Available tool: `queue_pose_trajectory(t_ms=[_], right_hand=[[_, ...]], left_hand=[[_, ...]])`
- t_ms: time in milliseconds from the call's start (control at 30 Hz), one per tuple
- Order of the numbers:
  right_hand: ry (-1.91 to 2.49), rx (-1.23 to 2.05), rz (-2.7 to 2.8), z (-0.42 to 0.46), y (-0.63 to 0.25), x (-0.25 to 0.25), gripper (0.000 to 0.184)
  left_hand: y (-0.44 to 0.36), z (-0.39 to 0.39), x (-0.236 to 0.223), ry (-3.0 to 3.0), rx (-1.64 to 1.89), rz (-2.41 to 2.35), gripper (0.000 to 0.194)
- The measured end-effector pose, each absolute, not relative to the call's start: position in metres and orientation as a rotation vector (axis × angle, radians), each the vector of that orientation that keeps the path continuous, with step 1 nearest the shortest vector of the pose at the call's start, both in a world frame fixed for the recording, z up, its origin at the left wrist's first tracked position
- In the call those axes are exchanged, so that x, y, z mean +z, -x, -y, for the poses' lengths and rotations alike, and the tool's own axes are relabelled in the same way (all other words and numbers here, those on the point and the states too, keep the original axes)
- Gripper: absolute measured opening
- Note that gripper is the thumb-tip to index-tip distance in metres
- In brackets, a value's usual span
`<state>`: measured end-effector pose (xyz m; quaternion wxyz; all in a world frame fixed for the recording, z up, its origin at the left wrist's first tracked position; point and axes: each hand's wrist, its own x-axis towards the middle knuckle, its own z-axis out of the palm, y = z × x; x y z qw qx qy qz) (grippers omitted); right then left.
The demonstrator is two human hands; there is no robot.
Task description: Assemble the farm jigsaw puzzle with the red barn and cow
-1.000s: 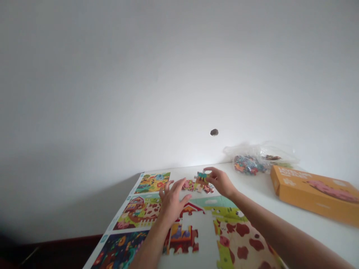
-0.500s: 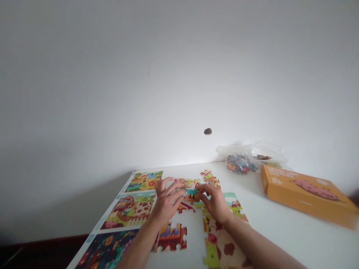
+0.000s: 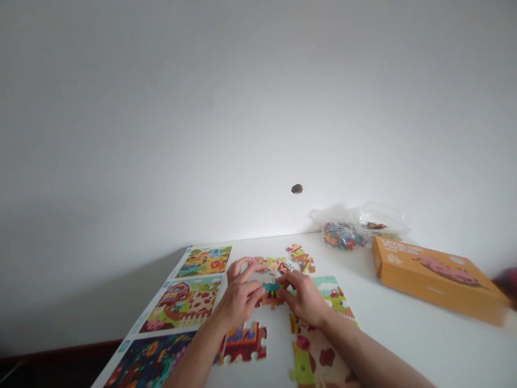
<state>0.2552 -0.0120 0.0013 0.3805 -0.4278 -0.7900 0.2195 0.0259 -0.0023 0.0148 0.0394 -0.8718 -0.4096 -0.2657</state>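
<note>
Between my two hands is a puzzle piece (image 3: 272, 290) with a teal-clothed figure on a brown ground. My left hand (image 3: 239, 295) grips its left edge with thumb and fingertips. On the other side, my right hand (image 3: 306, 297) pinches the right edge, its fingertips partly covering the piece. Just beyond them lie several loose puzzle pieces (image 3: 273, 267). A joined barn section (image 3: 244, 344) sits near my left forearm. Below my right hand is a joined cow section (image 3: 307, 355), partly hidden by my forearm.
A printed picture sheet (image 3: 193, 303) runs along the white table's left side. An orange puzzle box (image 3: 436, 280) stands at the right. Clear plastic bags with pieces (image 3: 343, 236) lie at the back near the wall. More joined pieces (image 3: 301, 258) lie behind my right hand.
Both hands and the teal-figure piece have come a little nearer to me. More of the loose pieces behind them now shows. The view has shifted slightly.
</note>
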Motion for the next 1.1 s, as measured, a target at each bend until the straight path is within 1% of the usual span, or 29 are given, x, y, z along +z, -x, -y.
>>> queue_pose_trajectory(t_ms=[33, 100, 133, 167, 300, 700, 767, 900, 1000, 1100], right_hand=[[1.080, 0.546, 2.053, 0.0133, -0.2554, 0.0019, 0.024], [1.069, 0.508, 2.128, 0.0147, -0.2558, 0.0017, 0.043], [1.070, 0.490, 2.158, 0.0147, -0.2559, 0.0011, 0.050], [1.077, 0.471, 2.174, 0.0144, -0.2559, 0.0002, 0.053], [1.102, 0.424, 2.150, 0.0125, -0.2552, -0.0009, 0.043], [1.055, 0.371, 2.065, 0.0118, -0.2554, -0.0010, 0.046], [1.060, 0.358, 2.056, 0.0105, -0.2557, -0.0022, 0.044], [1.069, 0.327, 2.014, 0.0083, -0.2557, -0.0032, 0.040], [1.070, 0.305, 2.003, 0.0079, -0.2545, -0.0040, 0.038], [1.083, 0.275, 2.018, 0.0074, -0.2542, -0.0033, 0.041]], left_hand=[[-0.0256, 0.0007, 0.0121, 2.661, -0.828, 1.281, 0.036], [-0.0250, -0.0014, 0.0082, 2.639, -0.870, 1.321, 0.036], [-0.0250, -0.0019, 0.0071, 2.634, -0.887, 1.331, 0.037], [-0.0251, -0.0021, 0.0066, 2.634, -0.899, 1.335, 0.037], [-0.0266, -0.0016, 0.0073, 2.637, -0.937, 1.341, 0.038], [-0.0245, -0.0040, 0.0050, 2.622, -0.983, 1.373, 0.037], [-0.0231, -0.0040, 0.0042, 2.630, -0.990, 1.387, 0.035], [-0.0201, -0.0034, 0.0046, 2.643, -0.995, 1.336, 0.023], [-0.0194, -0.0031, 0.0053, 2.619, -0.991, 1.296, 0.022], [-0.0201, -0.0041, 0.0051, 2.578, -0.982, 1.307, 0.023]])
